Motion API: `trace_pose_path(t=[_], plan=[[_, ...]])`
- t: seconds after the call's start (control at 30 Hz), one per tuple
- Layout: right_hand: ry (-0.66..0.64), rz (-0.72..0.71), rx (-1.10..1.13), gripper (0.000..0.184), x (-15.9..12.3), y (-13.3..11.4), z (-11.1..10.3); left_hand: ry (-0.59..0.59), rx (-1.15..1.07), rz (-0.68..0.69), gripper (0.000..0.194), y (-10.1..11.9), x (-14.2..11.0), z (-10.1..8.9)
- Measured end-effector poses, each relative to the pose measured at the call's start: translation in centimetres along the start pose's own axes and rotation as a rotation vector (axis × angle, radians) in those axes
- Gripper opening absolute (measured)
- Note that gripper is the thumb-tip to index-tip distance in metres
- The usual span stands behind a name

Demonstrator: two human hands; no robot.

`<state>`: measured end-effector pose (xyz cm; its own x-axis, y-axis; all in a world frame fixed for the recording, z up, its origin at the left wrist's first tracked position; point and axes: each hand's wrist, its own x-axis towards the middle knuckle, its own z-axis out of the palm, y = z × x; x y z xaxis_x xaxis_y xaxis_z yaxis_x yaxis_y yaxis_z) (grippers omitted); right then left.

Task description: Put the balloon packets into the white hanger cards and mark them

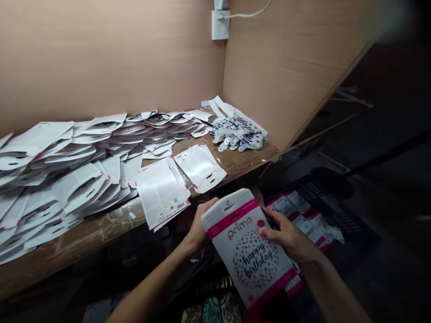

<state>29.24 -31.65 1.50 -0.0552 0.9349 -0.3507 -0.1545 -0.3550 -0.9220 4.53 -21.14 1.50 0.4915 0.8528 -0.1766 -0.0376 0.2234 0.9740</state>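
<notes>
I hold a white and pink "prima happy birthday" packet [247, 251] below the table edge, tilted, print side up. My left hand [198, 224] grips its upper left edge from behind, fingers curled round it. My right hand [288, 235] rests on its right side, thumb pressed on the front, fingers behind the edge. Both hands are closed on the packet.
A wooden table [84, 237] carries a long heap of flat white packet cards [67, 170], two small stacks near its front edge [161, 190] [200, 167], and a pile of printed foil pieces [239, 132] in the corner. A dark crate [336, 215] with finished packets sits lower right. A wall socket [220, 24] is above.
</notes>
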Motion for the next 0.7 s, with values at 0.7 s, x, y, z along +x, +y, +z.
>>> trace_pose_path(t=[0.7], plan=[[-0.083, -1.067, -1.458, 0.031, -1.8, -6.0, -1.6, -0.377, 0.414, 0.243, 0.026, 3.5, -1.4, -1.5]])
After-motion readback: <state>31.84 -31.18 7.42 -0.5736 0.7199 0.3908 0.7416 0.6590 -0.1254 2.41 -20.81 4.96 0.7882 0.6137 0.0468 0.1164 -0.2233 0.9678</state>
